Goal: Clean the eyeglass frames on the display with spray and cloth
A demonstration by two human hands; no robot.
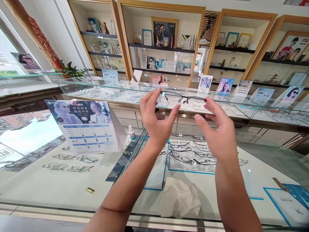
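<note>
A pair of glasses with a thin dark half-rim frame is held up in front of me, above the glass counter. At its left end, my left hand grips the frame with the fingers, thumb apart and pointing up. My right hand has its fingertips on the right end, the thumb lower and apart from the frame. Below the hands, a crumpled beige cloth lies on the counter top. Several pairs of glasses rest in rows inside the case behind it.
On the left stands a folded display card, with a small white spray bottle beside it. A small gold object lies near the front. Farther back are another glass counter with card stands and tall wooden shelves.
</note>
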